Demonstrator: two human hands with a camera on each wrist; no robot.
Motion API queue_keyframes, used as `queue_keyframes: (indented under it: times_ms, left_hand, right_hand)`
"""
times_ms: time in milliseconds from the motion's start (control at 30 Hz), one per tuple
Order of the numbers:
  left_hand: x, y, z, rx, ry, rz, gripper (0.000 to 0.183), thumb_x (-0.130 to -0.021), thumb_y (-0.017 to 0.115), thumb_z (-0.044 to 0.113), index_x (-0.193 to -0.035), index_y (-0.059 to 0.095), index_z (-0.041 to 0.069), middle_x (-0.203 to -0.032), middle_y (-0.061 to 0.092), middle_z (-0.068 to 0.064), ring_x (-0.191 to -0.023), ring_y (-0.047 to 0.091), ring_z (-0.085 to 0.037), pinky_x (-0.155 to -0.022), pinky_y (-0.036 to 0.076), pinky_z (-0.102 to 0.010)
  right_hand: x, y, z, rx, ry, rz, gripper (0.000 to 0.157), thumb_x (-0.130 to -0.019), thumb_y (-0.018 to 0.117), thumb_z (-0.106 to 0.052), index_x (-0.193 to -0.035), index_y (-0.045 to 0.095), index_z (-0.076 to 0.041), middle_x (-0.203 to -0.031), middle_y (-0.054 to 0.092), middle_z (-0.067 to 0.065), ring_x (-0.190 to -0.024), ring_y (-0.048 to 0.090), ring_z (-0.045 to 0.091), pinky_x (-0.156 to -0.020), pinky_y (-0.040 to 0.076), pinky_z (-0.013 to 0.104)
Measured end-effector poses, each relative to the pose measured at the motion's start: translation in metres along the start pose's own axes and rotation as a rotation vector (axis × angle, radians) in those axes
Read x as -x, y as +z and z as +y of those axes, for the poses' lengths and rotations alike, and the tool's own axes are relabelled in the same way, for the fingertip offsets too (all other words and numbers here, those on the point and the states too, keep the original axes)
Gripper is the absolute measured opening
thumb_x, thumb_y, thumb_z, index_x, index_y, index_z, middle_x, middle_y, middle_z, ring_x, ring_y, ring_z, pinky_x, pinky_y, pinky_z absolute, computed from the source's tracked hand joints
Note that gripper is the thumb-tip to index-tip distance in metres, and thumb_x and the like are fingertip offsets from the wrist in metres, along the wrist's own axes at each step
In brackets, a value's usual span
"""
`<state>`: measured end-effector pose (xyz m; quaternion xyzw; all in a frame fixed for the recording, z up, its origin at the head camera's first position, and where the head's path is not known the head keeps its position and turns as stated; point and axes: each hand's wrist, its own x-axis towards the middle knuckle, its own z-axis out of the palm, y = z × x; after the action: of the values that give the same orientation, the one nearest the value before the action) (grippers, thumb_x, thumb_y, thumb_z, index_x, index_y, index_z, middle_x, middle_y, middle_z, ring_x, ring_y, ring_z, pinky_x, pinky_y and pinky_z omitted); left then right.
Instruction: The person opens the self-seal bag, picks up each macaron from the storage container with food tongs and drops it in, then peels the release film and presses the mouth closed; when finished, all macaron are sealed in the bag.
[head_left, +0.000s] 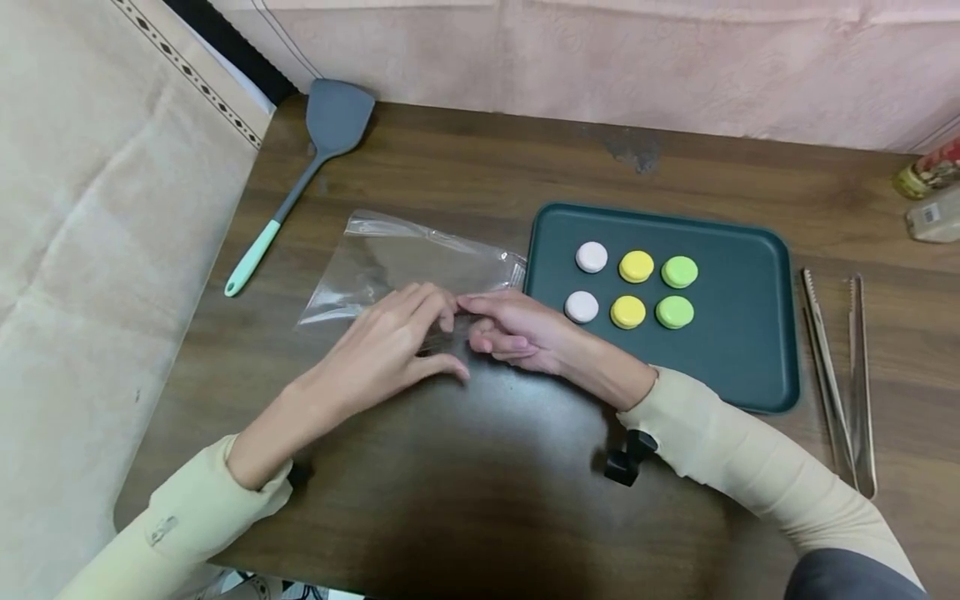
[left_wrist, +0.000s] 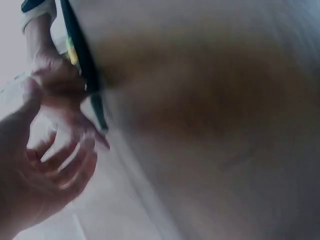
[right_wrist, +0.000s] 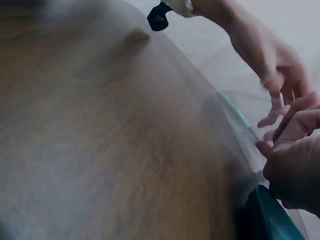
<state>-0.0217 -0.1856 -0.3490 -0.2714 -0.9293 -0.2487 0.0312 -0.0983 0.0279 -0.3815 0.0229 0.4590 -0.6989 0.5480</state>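
- Currently early stage, my read: the clear plastic bag [head_left: 420, 250] lies flat on the table [head_left: 450, 500], left of the tray [head_left: 735, 358], nothing visible inside it.
- Left hand [head_left: 390, 342]: over the bag's near edge, thumb spread from loosely bent fingers, no grip visible.
- Right hand [head_left: 521, 329]: meets the left's fingertips at that edge, index finger out, others curled. Can't tell if it pinches film.
- Can't tell whether the bag mouth is parted; handling the bag looks unfinished.
- Six rounds on the tray, no hand on any: two white [head_left: 592, 257], two yellow [head_left: 637, 266], two green [head_left: 679, 272].
- Tongs [head_left: 861, 367] right of the tray, arms spread, unused. Spatula [head_left: 339, 117] beyond the bag, up left. Two containers [head_left: 935, 218] at far right.
- Obstacles: tray rim just beside the bag's right edge; right forearm near the tray's front corner. Spatula and containers are out of the way. Wrist views blurry.
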Motion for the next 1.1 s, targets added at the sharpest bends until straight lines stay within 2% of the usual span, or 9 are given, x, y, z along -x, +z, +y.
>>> queue_keyframes:
  times_ms: [100, 167, 267, 333, 500, 667, 833, 967, 1100]
  left_hand:
    - [0.003, -0.011, -0.007, 0.041, -0.032, -0.011, 0.042, -0.095, 0.087, 0.03, -0.12, 0.064, 0.004, -0.127, 0.07, -0.011, -0.118, 0.068, -0.029, -0.105, 0.056, -0.05]
    - [0.004, -0.015, -0.016, 0.052, -0.072, -0.019, 0.038, -0.1, 0.082, 0.021, -0.128, 0.065, 0.003, -0.133, 0.068, -0.013, -0.124, 0.067, -0.031, -0.108, 0.055, -0.052]
    - [0.006, -0.016, -0.033, 0.063, -0.13, -0.061, 0.041, -0.102, 0.079, 0.012, -0.139, 0.064, 0.002, -0.143, 0.063, -0.017, -0.133, 0.06, -0.034, -0.111, 0.051, -0.054]
    - [0.008, -0.015, -0.042, 0.079, -0.153, -0.09, 0.044, -0.102, 0.078, 0.009, -0.143, 0.065, 0.003, -0.149, 0.06, -0.019, -0.138, 0.055, -0.037, -0.113, 0.049, -0.056]
    - [0.012, -0.015, -0.063, 0.091, -0.131, -0.101, 0.044, -0.102, 0.078, 0.009, -0.145, 0.069, 0.006, -0.151, 0.059, -0.019, -0.138, 0.051, -0.039, -0.114, 0.043, -0.059]
    - [0.013, -0.016, -0.075, 0.118, -0.072, -0.108, 0.036, -0.104, 0.076, 0.009, -0.14, 0.073, 0.007, -0.147, 0.061, -0.015, -0.135, 0.053, -0.035, -0.111, 0.043, -0.058]
    - [0.011, -0.019, -0.075, 0.151, -0.055, -0.084, 0.027, -0.104, 0.074, 0.002, -0.13, 0.077, 0.007, -0.144, 0.065, -0.013, -0.133, 0.057, -0.032, -0.106, 0.047, -0.054]
    - [0.008, -0.021, -0.071, 0.126, -0.068, -0.031, 0.014, -0.102, 0.074, -0.002, -0.112, 0.082, 0.003, -0.134, 0.071, -0.014, -0.126, 0.064, -0.033, -0.096, 0.053, -0.048]
    - [0.008, -0.02, -0.067, 0.102, -0.123, 0.002, 0.008, -0.102, 0.074, -0.003, -0.1, 0.081, 0.001, -0.123, 0.075, -0.013, -0.105, 0.072, -0.028, -0.081, 0.059, -0.044]
  right_hand:
    - [0.002, -0.002, 0.0, 0.039, 0.013, -0.071, 0.044, -0.122, 0.038, -0.024, -0.16, 0.049, -0.006, -0.064, 0.059, 0.005, -0.034, 0.03, -0.001, -0.034, 0.022, 0.013]
    - [0.003, -0.003, 0.001, 0.065, 0.027, -0.132, 0.048, -0.122, 0.037, -0.028, -0.167, 0.045, -0.013, -0.068, 0.064, 0.008, -0.035, 0.033, 0.001, -0.034, 0.023, 0.014]
    - [0.004, -0.004, 0.002, 0.106, 0.039, -0.21, 0.048, -0.122, 0.037, -0.031, -0.169, 0.045, -0.022, -0.079, 0.073, 0.012, -0.038, 0.039, 0.004, -0.036, 0.025, 0.015]
    - [0.005, -0.005, 0.003, 0.135, 0.04, -0.232, 0.047, -0.122, 0.037, -0.033, -0.168, 0.046, -0.025, -0.088, 0.077, 0.013, -0.04, 0.04, 0.005, -0.036, 0.026, 0.015]
    - [0.006, -0.007, 0.001, 0.166, 0.022, -0.231, 0.047, -0.122, 0.035, -0.033, -0.167, 0.048, -0.025, -0.104, 0.08, 0.014, -0.041, 0.04, 0.005, -0.037, 0.027, 0.016]
    - [0.005, -0.009, -0.003, 0.197, -0.007, -0.212, 0.047, -0.122, 0.035, -0.031, -0.165, 0.05, -0.021, -0.107, 0.081, 0.014, -0.041, 0.04, 0.005, -0.036, 0.028, 0.017]
    - [0.003, -0.007, -0.009, 0.256, -0.032, -0.207, 0.047, -0.122, 0.035, -0.03, -0.165, 0.05, -0.019, -0.107, 0.081, 0.013, -0.041, 0.039, 0.005, -0.038, 0.028, 0.018]
    - [-0.002, -0.006, -0.017, 0.295, -0.027, -0.205, 0.047, -0.122, 0.035, -0.029, -0.165, 0.049, -0.016, -0.108, 0.081, 0.013, -0.042, 0.039, 0.005, -0.039, 0.028, 0.019]
    - [-0.008, -0.005, -0.024, 0.333, -0.017, -0.199, 0.046, -0.122, 0.037, -0.029, -0.164, 0.049, -0.016, -0.11, 0.08, 0.015, -0.043, 0.039, 0.007, -0.04, 0.029, 0.019]
